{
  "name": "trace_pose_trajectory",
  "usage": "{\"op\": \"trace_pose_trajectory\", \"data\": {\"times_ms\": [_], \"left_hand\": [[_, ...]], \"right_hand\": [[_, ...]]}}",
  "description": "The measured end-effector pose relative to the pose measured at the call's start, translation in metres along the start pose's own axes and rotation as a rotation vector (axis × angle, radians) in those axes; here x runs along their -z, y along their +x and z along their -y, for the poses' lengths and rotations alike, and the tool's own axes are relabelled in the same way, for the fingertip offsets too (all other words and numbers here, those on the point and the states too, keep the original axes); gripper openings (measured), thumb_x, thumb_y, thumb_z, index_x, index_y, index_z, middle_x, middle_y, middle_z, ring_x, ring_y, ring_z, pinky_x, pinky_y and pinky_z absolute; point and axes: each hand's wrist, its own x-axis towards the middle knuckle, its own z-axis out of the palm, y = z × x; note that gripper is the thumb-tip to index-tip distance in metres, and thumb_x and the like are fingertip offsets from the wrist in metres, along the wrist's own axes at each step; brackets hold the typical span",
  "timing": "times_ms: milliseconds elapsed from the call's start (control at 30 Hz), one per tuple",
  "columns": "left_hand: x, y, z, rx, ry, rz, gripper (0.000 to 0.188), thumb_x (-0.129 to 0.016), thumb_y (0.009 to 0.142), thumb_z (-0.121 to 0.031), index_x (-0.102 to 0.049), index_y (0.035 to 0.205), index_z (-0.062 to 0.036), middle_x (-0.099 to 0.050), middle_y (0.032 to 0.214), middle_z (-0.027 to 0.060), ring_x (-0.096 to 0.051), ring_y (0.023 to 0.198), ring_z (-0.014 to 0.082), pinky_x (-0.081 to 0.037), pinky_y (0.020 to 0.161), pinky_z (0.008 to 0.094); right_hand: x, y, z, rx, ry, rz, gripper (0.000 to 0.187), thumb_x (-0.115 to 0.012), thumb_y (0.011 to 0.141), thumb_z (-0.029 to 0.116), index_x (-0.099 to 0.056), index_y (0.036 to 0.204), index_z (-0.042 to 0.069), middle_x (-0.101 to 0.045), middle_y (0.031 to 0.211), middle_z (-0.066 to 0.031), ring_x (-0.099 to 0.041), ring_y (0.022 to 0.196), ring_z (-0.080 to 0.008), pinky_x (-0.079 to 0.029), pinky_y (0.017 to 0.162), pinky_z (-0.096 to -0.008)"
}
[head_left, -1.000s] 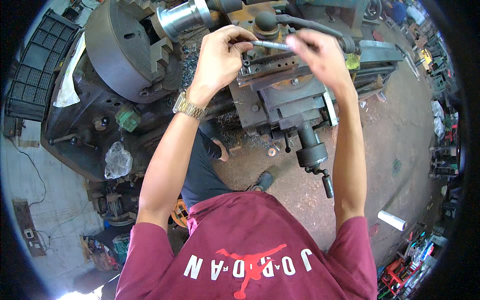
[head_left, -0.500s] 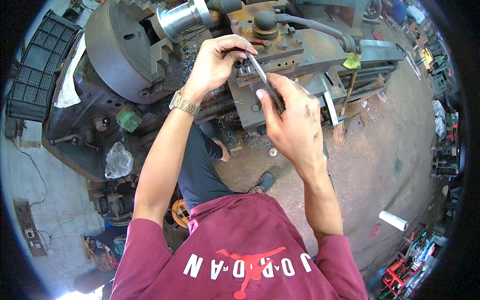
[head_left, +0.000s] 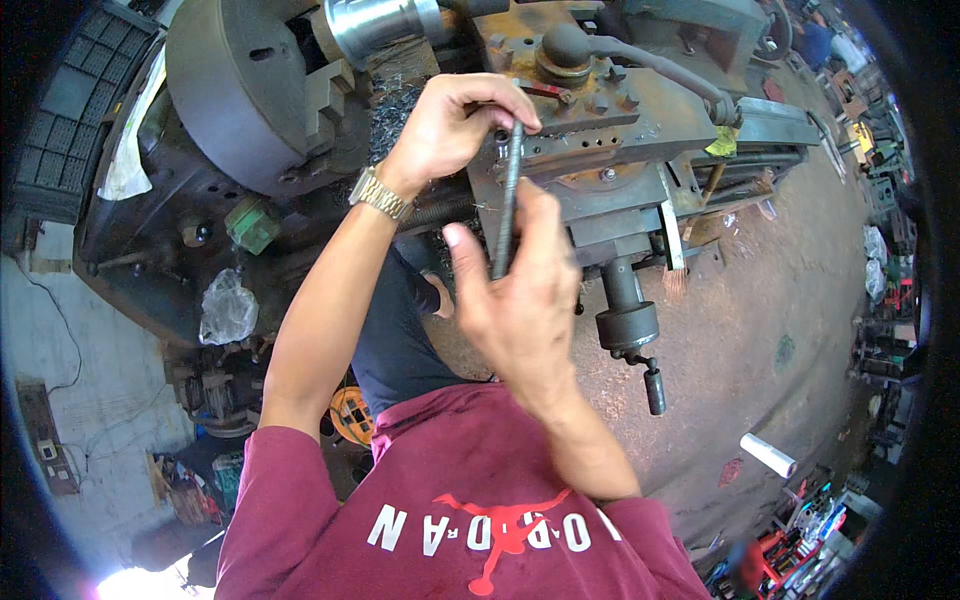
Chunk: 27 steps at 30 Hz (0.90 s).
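My left hand point(head_left: 450, 125) is closed in a pinch on the upper end of a slim, dark, ridged metal rod point(head_left: 510, 190). The rod slants down toward me, nearly upright in the picture. Around its lower part my right hand point(head_left: 525, 310) is spread, the thumb well apart from the fingers. The rod runs between them, and its lower end meets the palm side, where contact is hard to tell. Just beyond both hands is the lathe's tool post point(head_left: 565, 55), with a handle, several bolts and a small red-marked tool point(head_left: 540, 90).
A large lathe chuck point(head_left: 235, 90) stands at the left, a shiny metal cylinder point(head_left: 385, 28) beside it. Metal chips point(head_left: 400, 95) lie below. The cross-slide crank point(head_left: 630, 325) juts toward me on the right. A plastic bag point(head_left: 229, 307) rests on the lathe's front; a white roll point(head_left: 768, 455) is on the floor.
My right hand has shifted left and opened its fingers from the rod. The rod has swung steeper, its top still in my left hand. The view has shifted, uncovering the crank.
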Motion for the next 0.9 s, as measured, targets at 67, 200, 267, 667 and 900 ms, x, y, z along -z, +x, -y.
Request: {"op": "trace_pose_trajectory", "data": {"times_ms": [67, 200, 267, 667, 900], "left_hand": [[0.002, 0.000, 0.002, -0.002, -0.039, -0.009, 0.028, -0.054, 0.076, 0.022, -0.071, 0.087, 0.0022, -0.073, 0.093, 0.0123, -0.072, 0.091, 0.0223, -0.057, 0.083, 0.0324], [0.003, 0.000, 0.003, -0.035, -0.003, 0.035, 0.031, -0.053, 0.076, 0.023, -0.072, 0.088, 0.0016, -0.073, 0.094, 0.0123, -0.071, 0.091, 0.0214, -0.057, 0.082, 0.0310], [0.004, 0.000, 0.001, -0.038, -0.004, 0.036, 0.032, -0.053, 0.077, 0.023, -0.073, 0.089, 0.0013, -0.073, 0.094, 0.0119, -0.071, 0.091, 0.0208, -0.056, 0.081, 0.0304], [-0.007, -0.005, -0.002, 0.054, -0.031, -0.060, 0.027, -0.058, 0.084, 0.021, -0.072, 0.099, 0.0045, -0.069, 0.096, 0.0078, -0.067, 0.091, 0.0157, -0.055, 0.083, 0.0268], [-0.018, -0.007, -0.005, 0.205, 0.023, -0.202, 0.017, -0.065, 0.089, 0.012, -0.069, 0.104, 0.0041, -0.074, 0.100, 0.0093, -0.070, 0.089, 0.0123, -0.058, 0.082, 0.0266]], "right_hand": [[-0.009, -0.002, 0.000, -0.047, 0.104, 0.012, 0.048, -0.070, 0.095, 0.019, -0.049, 0.128, -0.008, -0.061, 0.106, -0.0290, -0.064, 0.096, -0.0482, -0.053, 0.081, -0.0498], [-0.003, -0.006, -0.020, 0.072, 0.055, -0.128, 0.043, -0.072, 0.094, 0.015, -0.055, 0.126, -0.009, -0.063, 0.097, -0.0217, -0.064, 0.085, -0.0358, -0.052, 0.072, -0.0404], [0.004, -0.006, -0.033, 0.092, 0.004, -0.106, 0.040, -0.075, 0.093, 0.015, -0.061, 0.123, -0.007, -0.061, 0.080, -0.0105, -0.058, 0.068, -0.0184, -0.045, 0.060, -0.0301], [0.080, 0.076, -0.101, -0.018, 0.025, -0.256, 0.026, -0.084, 0.084, 0.025, -0.076, 0.076, 0.002, -0.066, 0.066, 0.0010, -0.055, 0.063, -0.0062, -0.042, 0.060, -0.0235], [0.035, 0.180, -0.116, 0.069, -0.304, -0.655, 0.021, -0.073, 0.091, 0.020, -0.065, 0.084, 0.002, -0.063, 0.071, -0.0118, -0.059, 0.062, -0.0274, -0.046, 0.060, -0.0401]]}}
